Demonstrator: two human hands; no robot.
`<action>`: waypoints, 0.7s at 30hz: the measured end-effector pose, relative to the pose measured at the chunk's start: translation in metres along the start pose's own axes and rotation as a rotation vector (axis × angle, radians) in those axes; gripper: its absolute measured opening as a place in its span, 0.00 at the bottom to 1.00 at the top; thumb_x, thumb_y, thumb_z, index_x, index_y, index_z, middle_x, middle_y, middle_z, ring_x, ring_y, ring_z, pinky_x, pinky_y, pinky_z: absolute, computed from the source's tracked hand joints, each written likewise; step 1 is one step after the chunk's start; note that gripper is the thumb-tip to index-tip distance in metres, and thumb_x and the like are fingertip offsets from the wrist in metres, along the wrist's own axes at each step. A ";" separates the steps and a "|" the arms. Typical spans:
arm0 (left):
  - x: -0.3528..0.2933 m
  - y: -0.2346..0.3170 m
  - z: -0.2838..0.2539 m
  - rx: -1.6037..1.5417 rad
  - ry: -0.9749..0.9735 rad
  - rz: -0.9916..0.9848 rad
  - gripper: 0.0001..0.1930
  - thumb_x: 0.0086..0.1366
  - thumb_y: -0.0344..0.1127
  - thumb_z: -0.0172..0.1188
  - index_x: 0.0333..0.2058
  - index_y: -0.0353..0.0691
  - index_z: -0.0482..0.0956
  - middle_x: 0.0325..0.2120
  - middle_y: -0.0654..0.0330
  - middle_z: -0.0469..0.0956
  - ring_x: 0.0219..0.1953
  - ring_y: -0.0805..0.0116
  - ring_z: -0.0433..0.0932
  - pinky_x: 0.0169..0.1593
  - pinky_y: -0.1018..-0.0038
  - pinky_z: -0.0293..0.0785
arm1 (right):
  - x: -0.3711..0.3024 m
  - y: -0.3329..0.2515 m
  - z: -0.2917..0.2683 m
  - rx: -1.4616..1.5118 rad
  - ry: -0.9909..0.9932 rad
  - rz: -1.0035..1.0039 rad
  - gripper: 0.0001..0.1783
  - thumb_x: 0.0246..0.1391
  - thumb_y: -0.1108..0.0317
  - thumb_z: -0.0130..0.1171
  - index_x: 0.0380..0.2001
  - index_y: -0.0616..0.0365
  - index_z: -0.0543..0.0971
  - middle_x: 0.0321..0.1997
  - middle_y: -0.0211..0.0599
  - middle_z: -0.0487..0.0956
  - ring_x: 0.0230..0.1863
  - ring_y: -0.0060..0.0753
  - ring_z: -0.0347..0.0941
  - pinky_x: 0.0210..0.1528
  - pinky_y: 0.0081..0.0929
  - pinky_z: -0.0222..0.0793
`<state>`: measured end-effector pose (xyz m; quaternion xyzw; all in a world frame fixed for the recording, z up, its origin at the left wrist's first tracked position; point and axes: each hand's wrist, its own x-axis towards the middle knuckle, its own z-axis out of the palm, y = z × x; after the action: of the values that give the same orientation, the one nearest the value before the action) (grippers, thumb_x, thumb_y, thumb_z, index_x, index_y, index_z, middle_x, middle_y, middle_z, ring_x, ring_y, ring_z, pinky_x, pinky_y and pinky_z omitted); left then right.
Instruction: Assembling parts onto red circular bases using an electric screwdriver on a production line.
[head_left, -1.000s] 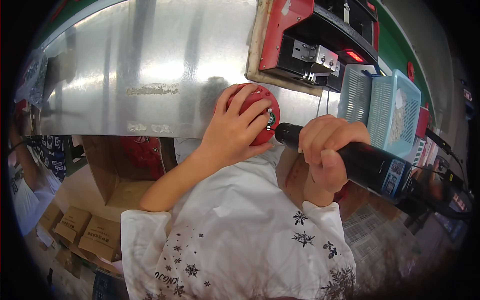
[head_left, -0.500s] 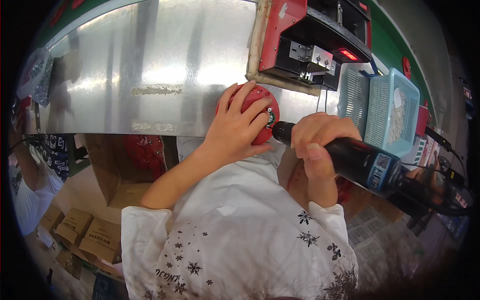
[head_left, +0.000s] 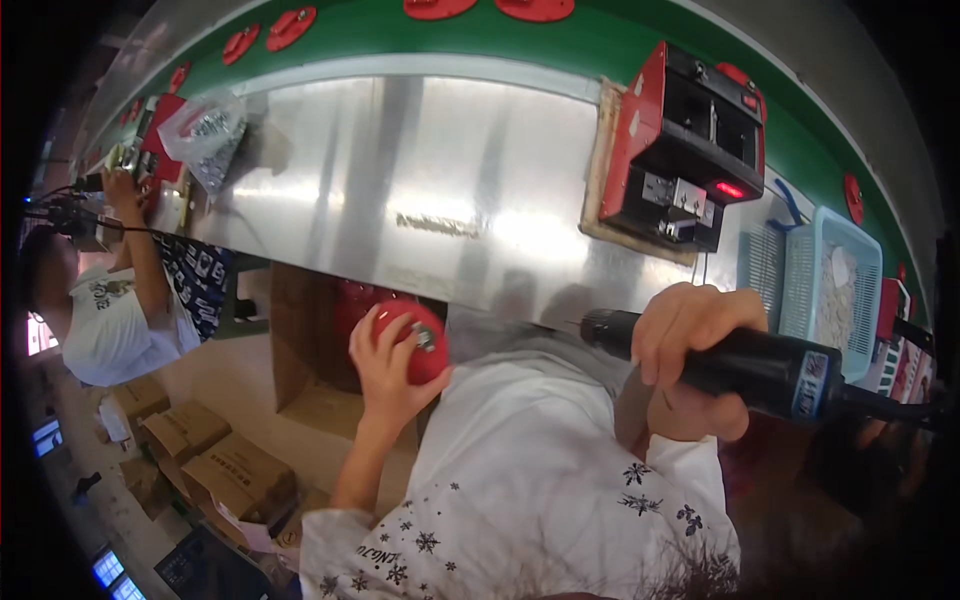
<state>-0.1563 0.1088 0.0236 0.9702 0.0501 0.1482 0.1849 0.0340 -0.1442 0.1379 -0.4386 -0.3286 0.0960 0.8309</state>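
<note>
A round red part with a small metal fitting on its face is gripped at its edge by my left hand. It is held off the table, over the open cardboard box on the left. In my right hand, fingers wrapped round the body, is a black electric screwdriver. Its tip points left, just off the table's near edge, apart from the red part.
A red and black machine with a lit display stands on the metal table. Right of it is a light-blue basket of small pieces. A bag of screws lies far left, near a co-worker. Cartons stand lower left.
My left hand has carried the red part from the table edge leftward and down, over the box. The screwdriver has come away from it. The view has turned left.
</note>
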 end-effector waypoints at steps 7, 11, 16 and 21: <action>0.011 -0.049 -0.012 0.238 0.270 -0.106 0.27 0.46 0.38 0.73 0.45 0.38 0.75 0.53 0.50 0.71 0.62 0.42 0.62 0.64 0.45 0.53 | -0.006 0.004 -0.028 -0.231 0.213 0.033 0.25 0.48 0.57 0.69 0.39 0.60 0.68 0.24 0.34 0.71 0.23 0.28 0.68 0.29 0.25 0.66; 0.143 -0.043 0.008 0.054 0.347 0.219 0.19 0.49 0.35 0.68 0.40 0.35 0.77 0.43 0.50 0.76 0.53 0.45 0.71 0.56 0.53 0.64 | -0.022 -0.003 -0.052 -0.201 0.272 -0.015 0.24 0.47 0.63 0.72 0.38 0.62 0.69 0.23 0.38 0.72 0.23 0.29 0.70 0.27 0.25 0.69; 0.368 -0.068 0.086 0.024 0.362 0.238 0.24 0.61 0.44 0.61 0.50 0.34 0.72 0.43 0.45 0.76 0.48 0.45 0.74 0.51 0.57 0.70 | -0.039 -0.020 -0.050 -0.230 0.393 -0.035 0.21 0.49 0.63 0.71 0.34 0.60 0.68 0.19 0.33 0.70 0.16 0.24 0.66 0.20 0.22 0.65; 0.506 -0.132 0.151 0.241 0.206 0.011 0.26 0.63 0.49 0.57 0.54 0.38 0.70 0.43 0.41 0.75 0.43 0.41 0.77 0.45 0.53 0.76 | -0.052 -0.036 -0.056 -0.330 0.438 -0.036 0.20 0.51 0.60 0.67 0.34 0.57 0.66 0.19 0.31 0.68 0.15 0.25 0.64 0.19 0.21 0.63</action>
<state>0.3655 0.2559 -0.0231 0.9653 0.0810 0.2408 0.0604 0.0247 -0.2258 0.1199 -0.5727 -0.1600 -0.0706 0.8009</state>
